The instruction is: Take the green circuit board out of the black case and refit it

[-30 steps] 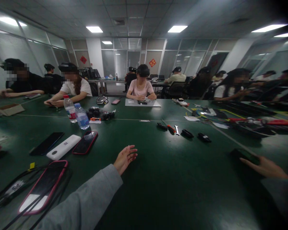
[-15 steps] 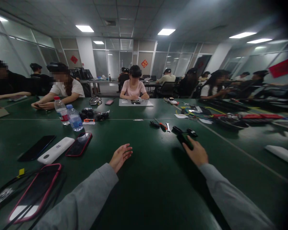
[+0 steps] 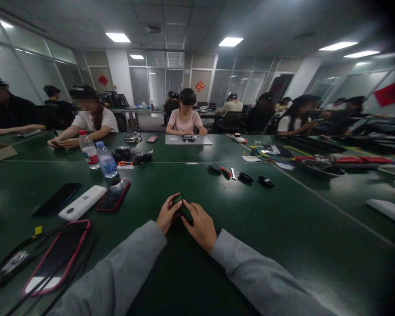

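Observation:
Between my two hands is a small green circuit board [image 3: 186, 212], tilted above the green table [image 3: 250, 245]. My left hand [image 3: 167, 216] grips its left end, thumb on top. From the right side, my right hand [image 3: 202, 226] holds the same board, its fingers covering part of it. Beyond the hands lie two black casing-like pieces, one [image 3: 245, 177] beside a wrench [image 3: 233, 174] and the other [image 3: 266, 181] farther right. A red-handled screwdriver [image 3: 224, 170] and another small black piece [image 3: 214, 169] are left of the wrench.
Phones [image 3: 113, 195], a white power bank [image 3: 82, 202] and black cables [image 3: 13, 259] occupy the left side. Two bottles [image 3: 106, 160] stand behind them. Wires and red-handled tools [image 3: 362, 160] lie at the far right. Across the table sits a person in pink [image 3: 185, 120].
My right hand has brought the board from beside the black pieces to the middle, nearer me. My left hand, open before, has closed on it too.

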Available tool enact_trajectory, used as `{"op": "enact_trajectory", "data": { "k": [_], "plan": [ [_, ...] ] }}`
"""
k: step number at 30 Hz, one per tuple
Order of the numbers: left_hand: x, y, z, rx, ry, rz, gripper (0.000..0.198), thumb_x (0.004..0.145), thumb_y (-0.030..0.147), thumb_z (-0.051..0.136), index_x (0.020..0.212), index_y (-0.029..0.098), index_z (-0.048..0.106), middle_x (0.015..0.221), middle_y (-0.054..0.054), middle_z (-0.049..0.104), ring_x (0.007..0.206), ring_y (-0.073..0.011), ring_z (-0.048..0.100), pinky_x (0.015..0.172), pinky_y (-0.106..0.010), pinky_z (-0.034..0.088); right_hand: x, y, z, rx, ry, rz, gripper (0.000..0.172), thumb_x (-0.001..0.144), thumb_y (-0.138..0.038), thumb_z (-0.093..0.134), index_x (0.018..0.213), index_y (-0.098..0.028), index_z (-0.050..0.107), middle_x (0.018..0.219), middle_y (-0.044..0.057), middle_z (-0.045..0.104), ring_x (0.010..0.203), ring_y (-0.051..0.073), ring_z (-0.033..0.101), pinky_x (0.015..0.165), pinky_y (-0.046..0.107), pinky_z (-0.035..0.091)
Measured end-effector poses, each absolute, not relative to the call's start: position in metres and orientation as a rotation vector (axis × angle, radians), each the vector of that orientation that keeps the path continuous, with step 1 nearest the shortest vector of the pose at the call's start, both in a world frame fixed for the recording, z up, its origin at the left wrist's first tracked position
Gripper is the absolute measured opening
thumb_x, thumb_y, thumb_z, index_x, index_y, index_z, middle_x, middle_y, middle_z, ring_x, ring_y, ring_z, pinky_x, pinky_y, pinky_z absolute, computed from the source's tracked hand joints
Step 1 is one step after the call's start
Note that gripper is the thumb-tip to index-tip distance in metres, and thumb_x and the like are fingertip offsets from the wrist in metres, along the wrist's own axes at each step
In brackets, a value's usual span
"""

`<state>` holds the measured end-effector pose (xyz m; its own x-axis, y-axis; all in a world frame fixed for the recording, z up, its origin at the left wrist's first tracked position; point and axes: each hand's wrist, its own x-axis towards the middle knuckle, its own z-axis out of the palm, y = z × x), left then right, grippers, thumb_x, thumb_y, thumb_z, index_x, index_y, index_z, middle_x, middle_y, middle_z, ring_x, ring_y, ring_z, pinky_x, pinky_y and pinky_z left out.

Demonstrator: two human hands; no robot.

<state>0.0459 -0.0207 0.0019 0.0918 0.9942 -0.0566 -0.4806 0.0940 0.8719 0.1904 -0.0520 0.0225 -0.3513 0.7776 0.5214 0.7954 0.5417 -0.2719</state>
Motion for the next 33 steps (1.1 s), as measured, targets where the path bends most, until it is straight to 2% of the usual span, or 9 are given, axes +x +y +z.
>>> {"op": "enact_trajectory", "data": {
  "k": [5, 8, 10, 14, 17, 22, 27, 30, 33],
  "plan": [
    [0.045, -0.022, 0.003, 0.811, 0.836, 1.301, 0.043, 0.070, 0.035, 0.066, 0.111, 0.025, 0.055, 0.106, -0.008, 0.059, 0.088, -0.0185, 0.060, 0.066, -0.026, 0.048, 0.192, -0.051, 0.021, -1.207, -2.149, 0.068, 0.045, 0.084, -0.031, 0.047, 0.127, -0.022, 0.040, 0.112, 0.008, 0.052, 0.104, 0.022, 0.049, 0.088, 0.039, 0.045],
    [0.044, -0.022, 0.006, 0.798, 0.814, 1.312, 0.044, 0.070, 0.033, 0.066, 0.111, 0.024, 0.055, 0.107, -0.009, 0.059, 0.089, -0.0191, 0.060, 0.068, -0.027, 0.049, 0.194, -0.051, 0.017, -1.165, -2.027, 0.281, 0.053, 0.080, -0.037, 0.054, 0.127, -0.021, 0.037, 0.118, 0.009, 0.049, 0.109, 0.023, 0.048, 0.093, 0.040, 0.042],
    [0.043, -0.022, 0.007, 0.771, 0.785, 1.316, 0.044, 0.070, 0.032, 0.067, 0.111, 0.023, 0.055, 0.108, -0.009, 0.059, 0.091, -0.0197, 0.060, 0.071, -0.028, 0.049, 0.196, -0.048, 0.014, -1.153, -1.860, 0.517, 0.057, 0.079, -0.041, 0.056, 0.127, -0.020, 0.034, 0.117, 0.010, 0.050, 0.108, 0.022, 0.049, 0.094, 0.040, 0.041],
    [0.041, -0.020, 0.009, 0.702, 0.685, 1.301, 0.043, 0.071, 0.028, 0.066, 0.112, 0.022, 0.053, 0.112, -0.010, 0.059, 0.096, -0.0211, 0.059, 0.079, -0.033, 0.047, 0.202, -0.039, 0.012, -1.108, -1.475, 1.154, 0.046, 0.083, -0.046, 0.049, 0.118, -0.020, 0.037, 0.102, 0.007, 0.057, 0.096, 0.018, 0.057, 0.086, 0.036, 0.045],
    [0.039, -0.019, 0.010, 0.674, 0.661, 1.303, 0.043, 0.071, 0.028, 0.066, 0.112, 0.022, 0.052, 0.112, -0.010, 0.059, 0.095, -0.0226, 0.060, 0.081, -0.036, 0.047, 0.205, -0.036, 0.017, -1.027, -1.318, 1.594, 0.045, 0.079, -0.046, 0.055, 0.114, -0.022, 0.042, 0.101, 0.005, 0.058, 0.091, 0.017, 0.059, 0.079, 0.033, 0.047],
    [0.039, -0.022, 0.017, 0.646, 0.581, 1.267, 0.038, 0.074, 0.027, 0.063, 0.110, 0.020, 0.053, 0.108, -0.011, 0.062, 0.099, -0.0251, 0.059, 0.085, -0.041, 0.044, 0.203, -0.042, 0.026, -0.805, -1.097, 1.985, 0.056, 0.070, -0.040, 0.068, 0.115, -0.023, 0.041, 0.103, 0.005, 0.056, 0.088, 0.016, 0.058, 0.071, 0.029, 0.047],
    [0.044, -0.027, 0.020, 0.682, 0.547, 1.208, 0.038, 0.074, 0.025, 0.063, 0.110, 0.020, 0.054, 0.109, -0.010, 0.061, 0.100, -0.0231, 0.058, 0.086, -0.037, 0.044, 0.200, -0.048, 0.026, -0.782, -0.871, 2.120, 0.050, 0.073, -0.047, 0.062, 0.114, -0.027, 0.041, 0.102, 0.004, 0.056, 0.082, 0.016, 0.058, 0.062, 0.027, 0.046],
    [0.047, -0.027, 0.015, 0.662, 0.626, 1.209, 0.040, 0.072, 0.027, 0.065, 0.111, 0.022, 0.054, 0.107, -0.008, 0.062, 0.092, -0.0194, 0.061, 0.079, -0.031, 0.046, 0.199, -0.049, 0.028, -0.830, -0.945, 2.001, 0.053, 0.073, -0.044, 0.062, 0.117, -0.029, 0.038, 0.105, 0.003, 0.055, 0.087, 0.017, 0.057, 0.070, 0.029, 0.047],
    [0.050, -0.027, 0.011, 0.607, 0.748, 1.168, 0.038, 0.070, 0.034, 0.067, 0.105, 0.021, 0.058, 0.102, -0.007, 0.063, 0.079, -0.0155, 0.062, 0.070, -0.027, 0.047, 0.199, -0.047, 0.027, -0.895, -1.162, 1.678, 0.062, 0.072, -0.040, 0.064, 0.124, -0.029, 0.031, 0.112, 0.003, 0.051, 0.097, 0.016, 0.054, 0.084, 0.031, 0.043]
  ]
}}
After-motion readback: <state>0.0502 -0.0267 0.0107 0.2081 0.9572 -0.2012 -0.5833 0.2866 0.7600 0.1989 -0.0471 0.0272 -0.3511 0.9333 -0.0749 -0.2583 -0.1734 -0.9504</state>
